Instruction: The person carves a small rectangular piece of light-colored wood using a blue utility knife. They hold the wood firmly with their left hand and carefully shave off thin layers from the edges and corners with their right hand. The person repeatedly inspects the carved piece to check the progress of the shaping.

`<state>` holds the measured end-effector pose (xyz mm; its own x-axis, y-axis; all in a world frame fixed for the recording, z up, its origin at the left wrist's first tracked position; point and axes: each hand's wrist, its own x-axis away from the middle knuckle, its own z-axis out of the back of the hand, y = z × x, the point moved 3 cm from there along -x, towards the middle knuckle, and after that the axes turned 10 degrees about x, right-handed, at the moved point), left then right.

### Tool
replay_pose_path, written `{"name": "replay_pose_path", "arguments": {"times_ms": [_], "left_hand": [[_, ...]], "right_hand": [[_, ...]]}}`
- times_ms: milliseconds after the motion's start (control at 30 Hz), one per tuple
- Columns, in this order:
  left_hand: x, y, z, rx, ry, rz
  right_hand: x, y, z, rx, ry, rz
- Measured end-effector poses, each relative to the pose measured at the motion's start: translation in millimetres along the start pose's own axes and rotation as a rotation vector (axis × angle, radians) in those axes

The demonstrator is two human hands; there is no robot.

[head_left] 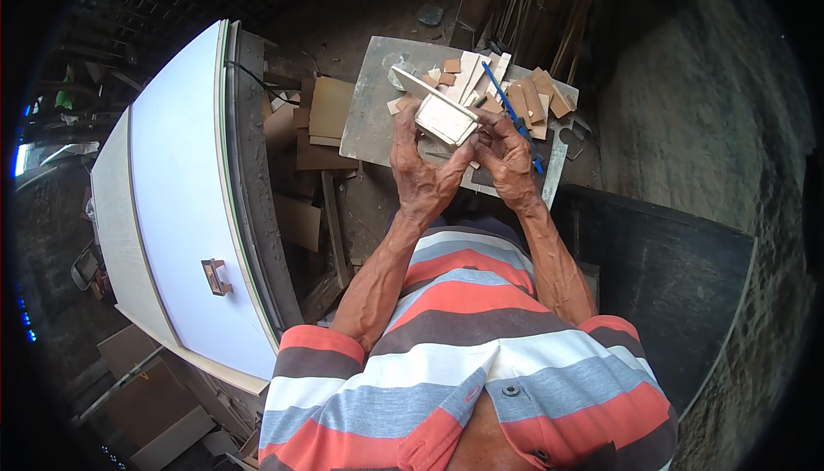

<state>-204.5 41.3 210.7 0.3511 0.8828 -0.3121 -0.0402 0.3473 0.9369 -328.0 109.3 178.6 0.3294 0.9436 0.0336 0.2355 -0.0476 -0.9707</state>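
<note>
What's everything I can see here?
Small boxy wooden piece: 1, pale, centre top.
Flat worktable: 1, grey, beneath it.
Small wooden offcuts: many, pale and brown, on worktable.
Long slender tool: 1, blue, across offcuts.
Large flat panel: 1, white, left.
Small wooden-looking object: 1, brown, on panel.
Flat boards: several, tan and brown, beside worktable.
Large flat slab: 1, dark, right.
Striped shirt: 1, multicoloured, bottom.
Left fingers: one set, bare, on boxy piece.
Right fingers: one set, bare, likewise.

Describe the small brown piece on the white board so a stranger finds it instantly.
Filling much of the picture's left side is a large white board. On its lower half, closer to the right edge, rests a small, boxy brown piece, the only thing lying on that white surface.
</note>
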Motion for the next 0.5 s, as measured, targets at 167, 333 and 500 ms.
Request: {"name": "replay_pose_path", "arguments": {"times_ms": [167, 333, 500], "left_hand": [[-2.1, -6.2, 1.5, -0.011, -0.039, -0.018], [-3.3, -0.6, 4.3, -0.05, -0.052, -0.057], [-2.9, -4.8, 5.6, -0.095, -0.053, -0.131]], "right_hand": [[0.1, 0.8, -2.4, 0.028, 0.018, 0.021], [-1.9, 4.4, -6.2, -0.054, 0.009, 0.002], [-1.4, 4.8, -6.5, -0.015, 0.01, 0.02]]}}
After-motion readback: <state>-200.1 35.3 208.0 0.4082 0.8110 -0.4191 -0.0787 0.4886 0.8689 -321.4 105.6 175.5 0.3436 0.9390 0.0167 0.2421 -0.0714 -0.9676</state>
